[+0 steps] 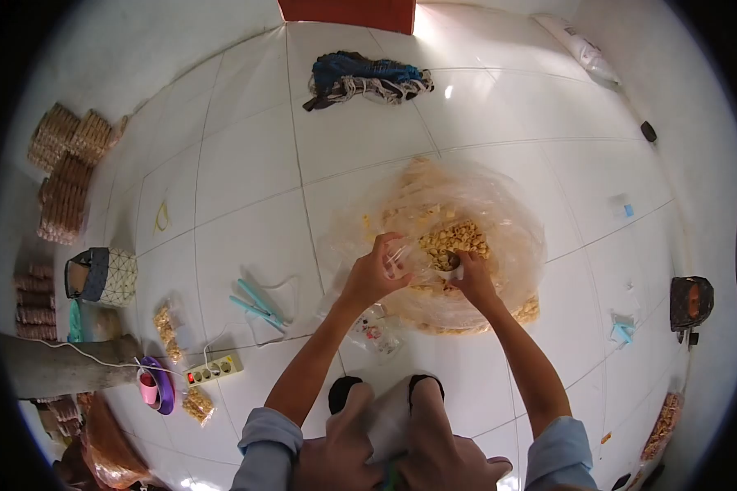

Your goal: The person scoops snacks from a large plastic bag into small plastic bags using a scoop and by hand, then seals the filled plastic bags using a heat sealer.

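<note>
Over white floor tiles (246, 188), gripped a small scoop (450, 262) in the right hand (477, 282), clear plastic (395, 260) in the left hand (375, 274); apparently gathered snack pieces (467, 235) inside the large bag (520, 213), well in from the floor's edges. Needed a level scoop next.

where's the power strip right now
In the head view, the power strip lies on the floor at lower left, between two small snack bags.
</note>
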The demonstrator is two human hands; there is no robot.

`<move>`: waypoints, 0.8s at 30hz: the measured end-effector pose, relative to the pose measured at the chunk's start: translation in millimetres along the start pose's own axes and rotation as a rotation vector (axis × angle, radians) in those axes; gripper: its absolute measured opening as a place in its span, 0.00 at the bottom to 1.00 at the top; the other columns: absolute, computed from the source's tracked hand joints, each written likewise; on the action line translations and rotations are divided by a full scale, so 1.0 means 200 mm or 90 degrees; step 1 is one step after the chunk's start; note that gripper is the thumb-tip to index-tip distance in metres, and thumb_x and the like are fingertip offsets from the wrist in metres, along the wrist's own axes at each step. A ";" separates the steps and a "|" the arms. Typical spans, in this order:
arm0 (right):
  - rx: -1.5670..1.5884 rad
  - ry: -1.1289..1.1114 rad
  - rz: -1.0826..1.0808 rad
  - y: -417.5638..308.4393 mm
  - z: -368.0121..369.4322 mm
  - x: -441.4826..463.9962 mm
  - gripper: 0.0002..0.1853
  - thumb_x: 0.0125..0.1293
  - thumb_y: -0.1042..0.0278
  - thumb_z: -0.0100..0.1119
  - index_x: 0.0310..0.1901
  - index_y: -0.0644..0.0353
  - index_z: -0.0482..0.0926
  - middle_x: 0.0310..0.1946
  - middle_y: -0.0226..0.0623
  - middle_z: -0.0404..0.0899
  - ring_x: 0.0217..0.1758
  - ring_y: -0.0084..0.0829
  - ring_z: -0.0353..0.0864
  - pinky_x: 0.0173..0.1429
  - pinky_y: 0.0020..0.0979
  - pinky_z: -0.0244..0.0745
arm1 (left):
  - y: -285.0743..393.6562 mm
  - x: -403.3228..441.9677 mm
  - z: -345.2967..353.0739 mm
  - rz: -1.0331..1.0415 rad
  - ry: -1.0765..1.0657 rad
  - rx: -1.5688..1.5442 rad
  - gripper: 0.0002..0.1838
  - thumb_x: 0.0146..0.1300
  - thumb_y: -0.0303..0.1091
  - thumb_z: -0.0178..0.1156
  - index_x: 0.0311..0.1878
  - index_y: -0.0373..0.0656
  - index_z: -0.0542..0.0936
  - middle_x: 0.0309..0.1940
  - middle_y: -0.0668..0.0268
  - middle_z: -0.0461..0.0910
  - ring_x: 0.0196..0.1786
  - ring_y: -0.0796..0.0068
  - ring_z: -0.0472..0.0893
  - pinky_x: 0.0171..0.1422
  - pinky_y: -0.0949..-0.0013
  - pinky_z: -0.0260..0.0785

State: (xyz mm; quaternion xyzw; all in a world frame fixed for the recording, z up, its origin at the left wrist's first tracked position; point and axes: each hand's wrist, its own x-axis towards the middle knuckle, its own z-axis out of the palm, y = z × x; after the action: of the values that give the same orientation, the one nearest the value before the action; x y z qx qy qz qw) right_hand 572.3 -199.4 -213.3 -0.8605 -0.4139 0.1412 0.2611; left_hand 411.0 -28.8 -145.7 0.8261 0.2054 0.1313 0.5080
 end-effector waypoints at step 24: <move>0.232 -0.082 -0.127 -0.50 -0.28 0.10 0.12 0.53 0.83 0.50 0.36 0.60 0.81 0.29 0.40 0.78 0.34 0.34 0.77 0.40 0.32 0.71 | 0.00 0.06 0.06 0.072 -0.056 0.158 0.33 0.44 0.37 0.67 0.54 0.50 0.61 0.24 0.67 0.75 0.29 0.64 0.78 0.33 0.64 0.71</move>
State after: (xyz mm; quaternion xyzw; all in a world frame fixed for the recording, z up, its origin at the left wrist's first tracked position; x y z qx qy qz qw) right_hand 546.1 -151.1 -112.1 -0.7430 -0.4805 0.2421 0.3981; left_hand 426.0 -33.0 -151.8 0.8978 0.1506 0.0971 0.4023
